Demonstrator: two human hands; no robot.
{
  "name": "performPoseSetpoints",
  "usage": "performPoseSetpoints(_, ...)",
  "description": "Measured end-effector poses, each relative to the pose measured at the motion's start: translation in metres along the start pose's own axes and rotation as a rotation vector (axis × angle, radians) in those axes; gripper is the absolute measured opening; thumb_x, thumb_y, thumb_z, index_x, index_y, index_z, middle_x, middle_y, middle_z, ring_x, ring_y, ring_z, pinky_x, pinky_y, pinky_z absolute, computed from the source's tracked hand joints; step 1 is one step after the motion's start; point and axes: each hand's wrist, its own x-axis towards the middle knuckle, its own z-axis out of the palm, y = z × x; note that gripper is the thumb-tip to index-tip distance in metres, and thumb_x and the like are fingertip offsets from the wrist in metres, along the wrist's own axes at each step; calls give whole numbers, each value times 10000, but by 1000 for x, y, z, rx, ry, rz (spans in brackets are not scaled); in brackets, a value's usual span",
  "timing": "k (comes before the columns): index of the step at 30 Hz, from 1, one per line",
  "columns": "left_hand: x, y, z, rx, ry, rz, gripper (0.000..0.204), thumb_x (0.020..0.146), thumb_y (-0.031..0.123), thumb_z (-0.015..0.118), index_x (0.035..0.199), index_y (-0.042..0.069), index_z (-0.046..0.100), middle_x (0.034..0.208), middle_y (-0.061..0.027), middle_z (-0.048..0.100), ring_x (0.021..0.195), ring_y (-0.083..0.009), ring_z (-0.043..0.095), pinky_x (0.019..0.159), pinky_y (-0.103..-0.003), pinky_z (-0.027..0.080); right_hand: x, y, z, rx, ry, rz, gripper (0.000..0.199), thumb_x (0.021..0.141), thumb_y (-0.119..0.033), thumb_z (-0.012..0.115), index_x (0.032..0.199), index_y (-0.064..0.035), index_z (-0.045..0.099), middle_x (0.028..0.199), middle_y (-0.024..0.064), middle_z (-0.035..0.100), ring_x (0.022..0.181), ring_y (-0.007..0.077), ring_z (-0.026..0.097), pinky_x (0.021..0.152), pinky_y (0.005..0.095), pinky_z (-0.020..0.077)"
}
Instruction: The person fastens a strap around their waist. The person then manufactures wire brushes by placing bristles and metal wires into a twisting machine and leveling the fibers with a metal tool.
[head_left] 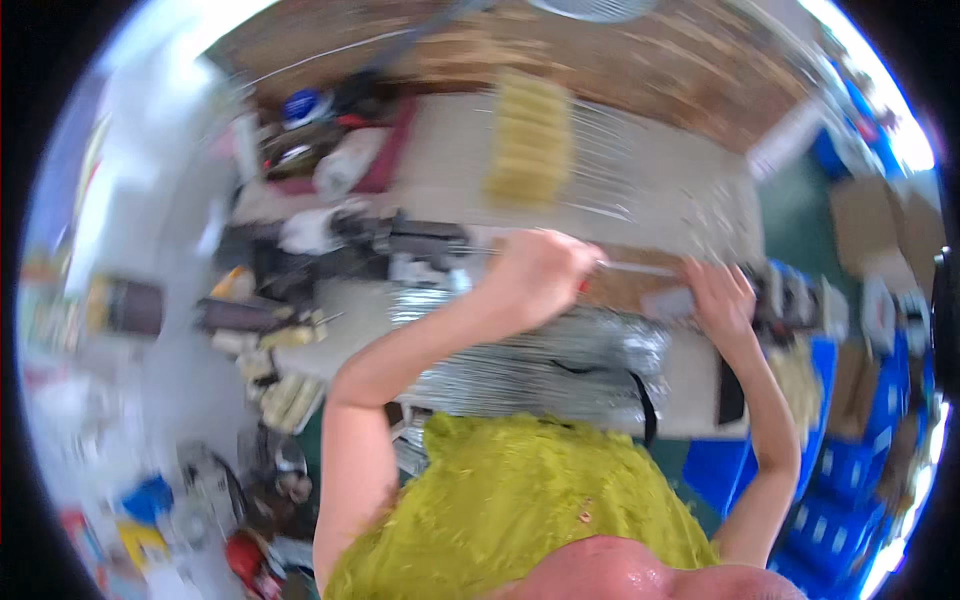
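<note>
Over the middle of the workbench, my left hand (545, 278) is closed in a fist around one end of a thin pale rod (640, 268). A small red bit shows below its fingers, too blurred to name. My right hand (718, 295) has its fingertips on the rod's other end, pinching it as far as the blur shows. Beneath the rod lies a brown board (625, 290), with a small whitish piece (667, 303) by my right fingers. Nearer my body is a bundle of thin shiny rods (520, 365) in clear wrap, with a black strap (640, 390) across it.
A yellow ribbed block (530, 140) and several thin rods (605, 160) lie farther back. At back left stands a dark red tray (398, 150) of odds and ends. A dark clamp-like fixture (430, 238) sits left of my hands; another device (795, 300) is at the right. Blue bins (840, 470) stand beyond.
</note>
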Motion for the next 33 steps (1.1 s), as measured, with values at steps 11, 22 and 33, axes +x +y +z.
performPoseSetpoints(11,-58,-4,8,336,280,77,198,730,151,563,898,60,612,766,-30,578,777,-189,571,714,-315,449,65,-66,-18,356,-34,-158,483,637,-15,597,1116,-24,541,839,85,580,736,247,576,655,357,445)
performPoseSetpoints(22,-122,5,-10,-400,599,-552,129,834,121,552,924,37,592,889,-76,610,764,-208,568,664,-306,462,153,-115,10,737,39,-51,390,618,2,607,993,-100,585,739,77,584,651,306,568,593,395,450)
performPoseSetpoints(33,-159,-45,59,-2554,294,-457,498,911,501,417,907,46,619,754,-71,636,677,-145,578,597,-280,466,152,-117,13,1047,-216,83,391,607,75,560,978,-14,641,833,163,637,683,316,606,620,319,485)
